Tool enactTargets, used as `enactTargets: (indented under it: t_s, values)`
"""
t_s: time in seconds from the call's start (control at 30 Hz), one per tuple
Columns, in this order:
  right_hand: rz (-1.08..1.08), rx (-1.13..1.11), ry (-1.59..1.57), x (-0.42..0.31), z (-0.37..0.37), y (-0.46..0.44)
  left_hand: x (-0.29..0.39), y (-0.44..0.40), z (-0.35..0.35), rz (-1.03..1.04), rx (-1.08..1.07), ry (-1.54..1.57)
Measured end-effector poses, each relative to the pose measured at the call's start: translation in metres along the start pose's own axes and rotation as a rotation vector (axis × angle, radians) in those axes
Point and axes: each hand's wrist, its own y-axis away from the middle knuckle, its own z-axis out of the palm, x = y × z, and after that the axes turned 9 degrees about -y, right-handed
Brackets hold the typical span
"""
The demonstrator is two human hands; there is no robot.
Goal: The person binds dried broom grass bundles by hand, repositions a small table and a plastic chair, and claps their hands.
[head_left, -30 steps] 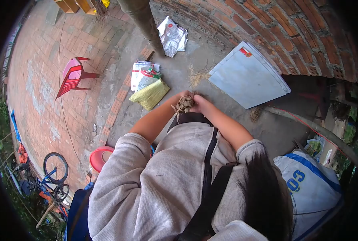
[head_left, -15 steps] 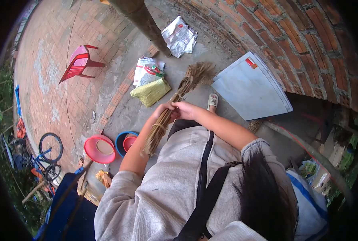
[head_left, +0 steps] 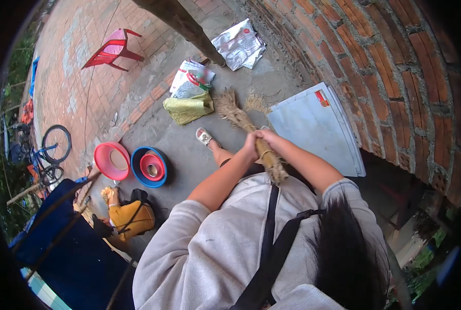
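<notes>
We hold a bundle of dried stalks [head_left: 267, 155] in front of our waist, its frayed end slanting away over the concrete floor [head_left: 184, 142] and its bound end pointing back at our grey top [head_left: 225, 222]. Our left hand [head_left: 250, 146] and right hand [head_left: 265, 136] meet around its middle, fingers wrapped about the stalks and the two hands touching; how each finger lies we cannot tell. Beyond the frayed end we see a yellow sack [head_left: 188, 108] against some folded white bags [head_left: 190, 81]. To the right, pale flat panels [head_left: 315, 129] lie near the brick wall [head_left: 390, 93]. To the left stand a pink basin [head_left: 102, 161] and, just beside it, a blue basin [head_left: 136, 168] with a red one [head_left: 160, 164] inside, and near them crouches a person in a mustard top [head_left: 132, 219]
</notes>
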Motion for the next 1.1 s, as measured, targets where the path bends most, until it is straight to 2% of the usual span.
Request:
enactTargets:
  t_s: [0.03,0.07,0.1,0.2,0.27,0.37,0.4,0.47,0.53,0.6,0.7,0.73,0.83,0.9,0.97,1.1]
  values:
    - [-0.011,0.192,0.011,-0.009,-0.020,-0.008,-0.029,-0.089,-0.016,-0.197,-0.168,0.119]
    - [0.086,0.057,-0.131,-0.042,-0.037,0.028,-0.030,-0.093,0.004,-0.184,-0.223,0.132]
    - [0.091,0.062,-0.108,-0.057,-0.055,0.033,-0.032,-0.092,0.020,-0.176,-0.229,0.154]
    - [0.029,0.051,-0.083,-0.085,-0.068,0.039,-0.028,-0.087,0.054,-0.069,-0.199,0.155]
    - [-0.110,0.133,0.105,-0.098,-0.052,0.059,-0.012,-0.066,0.064,-0.055,-0.179,0.165]
    - [-0.157,0.011,0.248,-0.087,-0.048,0.023,-0.014,-0.092,0.024,-0.095,-0.291,0.187]
    - [-0.175,0.135,0.412,-0.097,0.009,0.087,-0.006,-0.070,0.019,-0.028,-0.268,0.171]
    - [-0.125,0.065,0.431,-0.079,0.029,0.073,0.001,-0.063,-0.021,-0.079,-0.333,0.193]
    - [-0.164,0.040,0.357,-0.057,0.067,0.076,0.010,-0.034,-0.047,-0.061,-0.324,0.184]
    - [-0.166,0.047,0.379,-0.036,0.097,0.078,0.013,-0.021,-0.082,-0.126,-0.441,0.244]
    - [-0.111,-0.086,0.363,-0.010,0.115,0.064,0.014,0.000,-0.107,-0.057,-0.232,0.301]
    - [-0.111,-0.087,0.364,-0.003,0.109,0.048,0.014,-0.002,-0.108,-0.055,-0.232,0.301]
    - [0.005,-0.211,0.346,0.000,0.096,0.017,0.012,-0.009,-0.095,-0.003,0.174,0.122]
    - [0.164,-0.129,0.162,-0.013,0.079,0.017,0.018,-0.010,-0.065,0.037,0.046,0.125]
    - [0.051,-0.090,0.237,-0.042,0.062,0.051,0.023,-0.009,-0.027,-0.061,0.010,0.225]
    - [-0.025,0.128,0.092,-0.066,-0.013,0.032,-0.007,-0.087,-0.004,-0.152,-0.181,0.138]
